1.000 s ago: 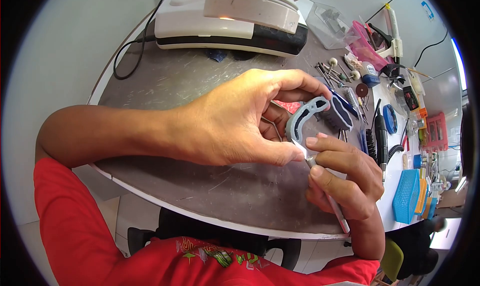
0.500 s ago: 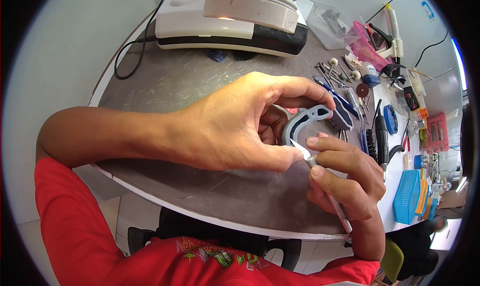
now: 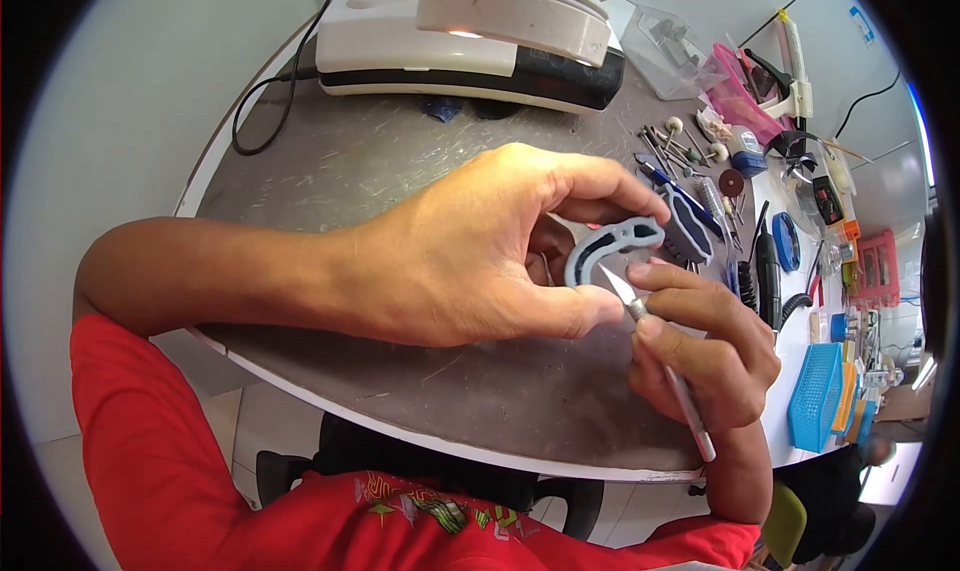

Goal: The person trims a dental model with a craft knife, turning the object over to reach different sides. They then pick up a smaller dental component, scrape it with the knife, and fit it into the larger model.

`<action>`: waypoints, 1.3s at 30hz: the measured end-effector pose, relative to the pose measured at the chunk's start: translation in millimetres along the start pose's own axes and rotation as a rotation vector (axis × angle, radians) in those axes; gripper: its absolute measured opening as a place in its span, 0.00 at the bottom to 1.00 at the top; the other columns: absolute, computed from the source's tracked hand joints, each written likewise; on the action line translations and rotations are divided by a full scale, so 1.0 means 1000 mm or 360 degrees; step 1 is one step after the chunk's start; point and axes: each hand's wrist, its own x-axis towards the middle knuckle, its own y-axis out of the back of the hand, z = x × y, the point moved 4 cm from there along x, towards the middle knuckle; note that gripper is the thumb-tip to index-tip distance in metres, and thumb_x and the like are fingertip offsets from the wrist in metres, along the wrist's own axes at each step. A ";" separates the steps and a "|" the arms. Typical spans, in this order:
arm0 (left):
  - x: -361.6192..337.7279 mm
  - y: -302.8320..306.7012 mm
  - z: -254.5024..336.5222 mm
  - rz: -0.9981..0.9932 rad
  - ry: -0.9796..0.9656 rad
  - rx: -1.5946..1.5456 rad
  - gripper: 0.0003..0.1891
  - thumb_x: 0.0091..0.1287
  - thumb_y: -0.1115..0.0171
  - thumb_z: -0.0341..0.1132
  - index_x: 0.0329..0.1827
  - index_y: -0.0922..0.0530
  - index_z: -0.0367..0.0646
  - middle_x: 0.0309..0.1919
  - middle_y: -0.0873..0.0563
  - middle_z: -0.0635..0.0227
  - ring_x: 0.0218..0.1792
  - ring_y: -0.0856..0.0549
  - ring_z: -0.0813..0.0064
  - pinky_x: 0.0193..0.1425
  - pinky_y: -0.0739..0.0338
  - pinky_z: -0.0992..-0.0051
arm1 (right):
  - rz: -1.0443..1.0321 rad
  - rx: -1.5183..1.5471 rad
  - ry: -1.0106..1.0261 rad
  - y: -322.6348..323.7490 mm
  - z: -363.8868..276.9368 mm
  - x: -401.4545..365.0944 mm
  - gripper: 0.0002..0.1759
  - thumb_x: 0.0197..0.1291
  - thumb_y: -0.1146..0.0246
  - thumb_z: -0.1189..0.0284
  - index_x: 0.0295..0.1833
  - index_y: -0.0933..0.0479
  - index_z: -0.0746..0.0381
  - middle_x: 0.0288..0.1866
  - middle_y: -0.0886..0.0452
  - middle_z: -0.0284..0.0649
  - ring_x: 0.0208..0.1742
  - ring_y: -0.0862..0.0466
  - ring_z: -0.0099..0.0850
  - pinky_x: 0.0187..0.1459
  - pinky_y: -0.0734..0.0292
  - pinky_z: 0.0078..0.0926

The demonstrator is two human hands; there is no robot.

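My left hand (image 3: 490,256) is closed round a grey arch-shaped dental model (image 3: 634,234), thumb at its near end and index fingertip at the far end. Dark hollows show along the model's upturned face. In my right hand (image 3: 715,346) a craft knife (image 3: 692,416) is pinched like a pen near its blade. The blade tip lies close to the inner curve of the arch, just above my left thumb. Behind the model, a second grey piece with a dark face (image 3: 688,229) rests on the table.
A white machine with a dark front (image 3: 470,71) stands at the back, a round lamp head (image 3: 515,21) over it. Burs and tools (image 3: 690,146) lie at the right, beside a pink basket (image 3: 738,96). A black handpiece (image 3: 768,276) and blue basket (image 3: 816,396) are farther right.
The knife blade has moved off the near end of the arch, slightly right and up. My right hand has shifted a little right; my left hand keeps its hold on the model.
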 end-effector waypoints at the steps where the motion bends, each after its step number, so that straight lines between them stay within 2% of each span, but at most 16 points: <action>1: -0.001 0.002 0.003 0.0111 -0.0076 0.0070 0.30 0.62 0.31 0.28 0.68 0.30 0.34 0.55 0.20 0.62 0.47 0.18 0.82 0.51 0.20 0.80 | 0.0077 -0.0009 -0.0007 0.000 0.001 -0.001 0.18 0.43 0.26 0.82 0.43 0.19 0.64 0.38 0.16 0.45 0.45 0.10 0.44 0.44 0.10 0.40; 2: -0.002 0.004 0.006 0.0220 -0.0153 0.0138 0.29 0.60 0.29 0.33 0.62 0.27 0.30 0.43 0.14 0.62 0.38 0.17 0.81 0.46 0.19 0.78 | 0.0154 -0.0018 -0.0016 0.001 0.002 -0.001 0.18 0.44 0.27 0.82 0.43 0.20 0.63 0.37 0.16 0.44 0.44 0.10 0.44 0.44 0.10 0.40; 6: -0.001 0.006 0.004 0.0249 -0.0275 0.0244 0.30 0.58 0.27 0.34 0.62 0.27 0.31 0.40 0.15 0.62 0.37 0.17 0.78 0.49 0.18 0.76 | 0.0174 0.0012 -0.0022 0.001 0.002 0.000 0.14 0.50 0.28 0.80 0.42 0.21 0.62 0.34 0.16 0.43 0.43 0.10 0.43 0.44 0.10 0.40; 10: 0.001 0.008 0.001 0.0167 -0.0142 0.0259 0.30 0.57 0.28 0.34 0.61 0.27 0.31 0.39 0.16 0.60 0.34 0.18 0.76 0.44 0.20 0.76 | 0.0204 0.0075 -0.0060 0.002 0.000 0.000 0.11 0.53 0.28 0.77 0.41 0.22 0.62 0.34 0.16 0.42 0.43 0.10 0.43 0.46 0.11 0.41; 12: 0.002 0.010 -0.001 0.0112 -0.0037 0.0319 0.29 0.57 0.28 0.34 0.60 0.27 0.31 0.39 0.16 0.59 0.34 0.19 0.76 0.42 0.21 0.76 | 0.0093 0.0000 -0.0019 0.000 -0.002 0.004 0.09 0.55 0.29 0.76 0.41 0.21 0.61 0.33 0.16 0.41 0.43 0.10 0.44 0.48 0.12 0.44; 14: 0.004 0.007 0.001 0.0001 -0.0136 0.0288 0.26 0.57 0.30 0.33 0.58 0.26 0.31 0.38 0.16 0.59 0.32 0.19 0.76 0.37 0.23 0.75 | 0.0075 0.0000 -0.0018 -0.002 -0.001 0.004 0.09 0.56 0.29 0.76 0.41 0.21 0.61 0.33 0.16 0.40 0.45 0.10 0.45 0.49 0.12 0.45; 15: 0.003 0.008 0.001 0.0020 -0.0113 0.0290 0.26 0.57 0.30 0.32 0.58 0.25 0.30 0.35 0.16 0.59 0.30 0.19 0.76 0.36 0.23 0.75 | 0.0065 -0.0018 0.0002 -0.003 -0.002 0.003 0.09 0.56 0.29 0.76 0.41 0.21 0.61 0.34 0.16 0.40 0.46 0.10 0.45 0.50 0.12 0.46; 18: 0.002 0.008 0.002 -0.0004 -0.0006 0.0346 0.27 0.57 0.30 0.32 0.60 0.25 0.29 0.32 0.16 0.58 0.29 0.19 0.75 0.35 0.23 0.75 | 0.0009 -0.0026 0.0016 -0.004 -0.003 0.004 0.11 0.53 0.28 0.77 0.41 0.21 0.61 0.34 0.16 0.41 0.48 0.11 0.46 0.51 0.13 0.47; 22: 0.002 0.009 -0.001 0.0011 -0.0059 0.0348 0.29 0.57 0.30 0.33 0.61 0.24 0.28 0.32 0.15 0.56 0.29 0.19 0.73 0.35 0.23 0.74 | -0.0069 -0.0028 0.0040 -0.006 -0.002 0.002 0.13 0.49 0.27 0.77 0.41 0.21 0.61 0.35 0.15 0.41 0.50 0.11 0.47 0.53 0.14 0.49; 24: 0.002 0.010 -0.001 0.0014 -0.0026 0.0460 0.29 0.57 0.30 0.33 0.61 0.24 0.27 0.32 0.14 0.55 0.30 0.18 0.73 0.36 0.22 0.73 | -0.0125 -0.0040 0.0033 -0.005 -0.003 0.002 0.15 0.46 0.26 0.75 0.41 0.20 0.61 0.35 0.16 0.40 0.51 0.11 0.48 0.54 0.15 0.51; 34: 0.000 0.007 0.003 0.0122 -0.0141 0.0492 0.26 0.59 0.31 0.33 0.59 0.23 0.28 0.37 0.14 0.51 0.31 0.18 0.68 0.38 0.22 0.70 | -0.0154 -0.0056 0.0061 -0.007 -0.002 0.002 0.16 0.47 0.26 0.71 0.41 0.20 0.63 0.34 0.17 0.42 0.50 0.12 0.49 0.55 0.16 0.52; 36: -0.001 0.004 0.004 0.0015 -0.0096 0.0572 0.28 0.65 0.33 0.27 0.69 0.29 0.36 0.56 0.19 0.63 0.44 0.18 0.83 0.36 0.21 0.87 | -0.0158 -0.0074 0.0047 -0.007 -0.003 0.002 0.16 0.46 0.26 0.71 0.41 0.20 0.63 0.35 0.17 0.42 0.51 0.12 0.49 0.56 0.16 0.53; 39: -0.002 0.003 0.003 0.0058 -0.0034 0.0498 0.27 0.66 0.33 0.27 0.69 0.29 0.36 0.56 0.19 0.62 0.47 0.17 0.81 0.35 0.19 0.86 | -0.0149 -0.0091 0.0067 -0.007 -0.004 0.002 0.17 0.45 0.26 0.71 0.41 0.21 0.64 0.35 0.17 0.42 0.52 0.12 0.50 0.56 0.16 0.53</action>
